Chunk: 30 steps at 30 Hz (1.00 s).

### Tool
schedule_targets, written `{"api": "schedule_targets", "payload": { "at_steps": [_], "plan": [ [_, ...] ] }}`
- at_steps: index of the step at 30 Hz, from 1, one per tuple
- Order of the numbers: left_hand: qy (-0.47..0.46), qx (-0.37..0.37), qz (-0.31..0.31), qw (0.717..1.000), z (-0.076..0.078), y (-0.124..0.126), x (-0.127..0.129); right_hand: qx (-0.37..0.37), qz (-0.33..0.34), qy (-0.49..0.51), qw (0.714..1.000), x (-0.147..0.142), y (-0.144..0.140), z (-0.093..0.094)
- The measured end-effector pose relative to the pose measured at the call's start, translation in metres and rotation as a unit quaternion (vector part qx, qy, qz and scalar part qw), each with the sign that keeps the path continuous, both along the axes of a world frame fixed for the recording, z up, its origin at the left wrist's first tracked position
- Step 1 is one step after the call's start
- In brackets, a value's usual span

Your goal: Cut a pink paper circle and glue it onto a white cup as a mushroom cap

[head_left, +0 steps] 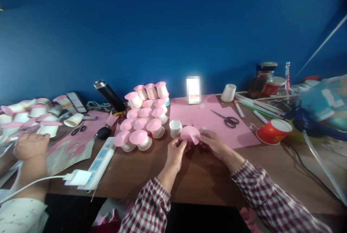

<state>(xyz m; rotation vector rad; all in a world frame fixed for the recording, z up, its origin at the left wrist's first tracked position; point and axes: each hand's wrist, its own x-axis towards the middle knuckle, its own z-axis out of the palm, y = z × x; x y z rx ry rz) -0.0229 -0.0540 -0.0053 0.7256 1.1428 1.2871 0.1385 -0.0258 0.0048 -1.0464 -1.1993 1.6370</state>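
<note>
Both hands meet over the counter's near middle. Left hand (175, 153) pinches the near-left edge of a round pink paper disc w/ a slit cut into it (190, 133); right hand (214, 142) pinches its right edge, fingers closed on the paper. Disc is held up off the wood, slit side toward the person, prob. so the cut edges can be overlapped into a shallow cone like the caps nearby.

Just left of the fingers, touching nothing: a small white paper cup, uncapped, upright (175, 128). It sits within easy reach, next in line judging by position. Further left, a cluster of white cups topped w/ pink paper caps (143, 121), stacked in tiers toward the wall, finished pieces parked out of the work zone.

Beyond the fingers: a flat pink paper sheet (211, 121) w/ black-handled scissors (226, 119) lying on it, kept close to the cutting stock. Right of the fingers, a red paper cup on its side (273, 130); print on it too blurred to read. Far left: white power strip (97, 160) on the brown wooden counter (195, 178), and another person's hand (31, 145) resting near more capped cups. Black cylindrical flask (110, 95) leans at the back. No legible writing anywhere; labels are blurred.
</note>
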Motion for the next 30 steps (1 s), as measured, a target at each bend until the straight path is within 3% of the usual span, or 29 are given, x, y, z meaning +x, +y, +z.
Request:
{"api": "schedule_targets", "payload": {
  "at_steps": [15,30],
  "plan": [
    [-0.046,-0.045,0.018,0.998,0.006,0.000,0.011,-0.015,-0.097,0.037,0.994,-0.008,-0.001,-0.005],
    [-0.053,-0.065,0.023,0.996,0.008,0.002,0.012,-0.009,-0.124,0.016,0.992,-0.011,-0.003,-0.001]
  ]
}}
